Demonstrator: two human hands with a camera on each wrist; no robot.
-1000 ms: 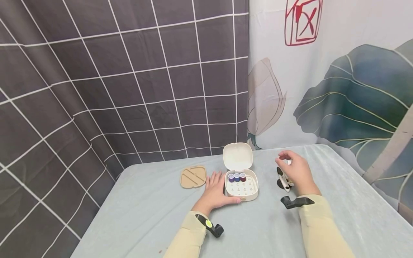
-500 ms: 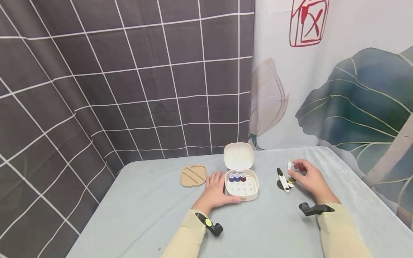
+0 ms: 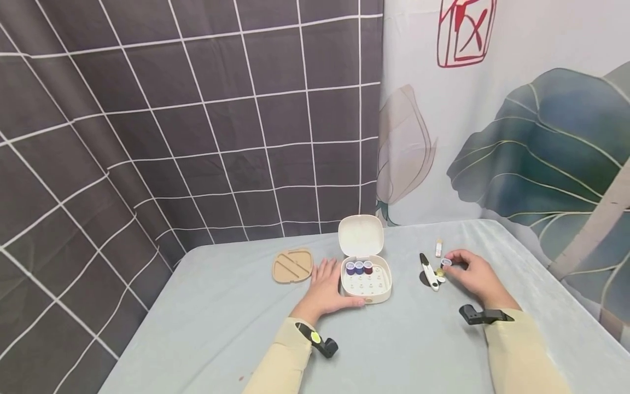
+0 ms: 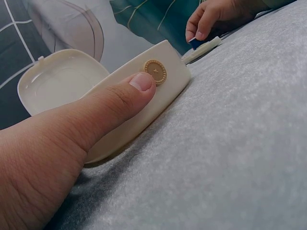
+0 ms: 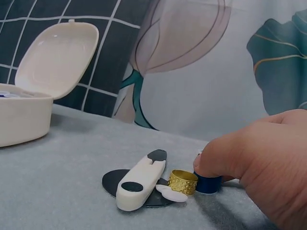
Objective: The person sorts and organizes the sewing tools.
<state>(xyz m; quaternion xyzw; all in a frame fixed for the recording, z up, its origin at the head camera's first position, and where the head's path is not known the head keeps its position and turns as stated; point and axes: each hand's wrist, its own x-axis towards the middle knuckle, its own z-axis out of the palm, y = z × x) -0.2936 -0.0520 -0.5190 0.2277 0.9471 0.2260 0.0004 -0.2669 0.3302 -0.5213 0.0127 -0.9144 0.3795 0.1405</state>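
Note:
In the head view my left hand (image 3: pixel 327 290) rests against the left side of a cream sewing box (image 3: pixel 380 299). Its fingers are straight, and the thumb lies across the front beside a button-shaped tan clasp (image 4: pixel 155 72). The box lid (image 3: pixel 361 235) stands up. Inside, purple, blue and dark red thread spools (image 3: pixel 359 268) fill part of the back row of pegs. My right hand (image 3: pixel 479 279) pinches a dark blue thread spool (image 5: pixel 208 185) at the table, beside a gold thimble (image 5: pixel 183 182). The other fingers are mostly hidden in the right wrist view.
White thread snips (image 5: pixel 141 184) lie partly over a black disc (image 5: pixel 114 180), with a small white flat piece (image 5: pixel 171 194) by the thimble. A small white case (image 3: pixel 439 248) lies behind them. A tan divided tray (image 3: pixel 292 266) lies left of the box.
My right hand has moved right, away from over the snips, left the small white case on the table and taken hold of the dark blue spool. The left hand stays at the box.

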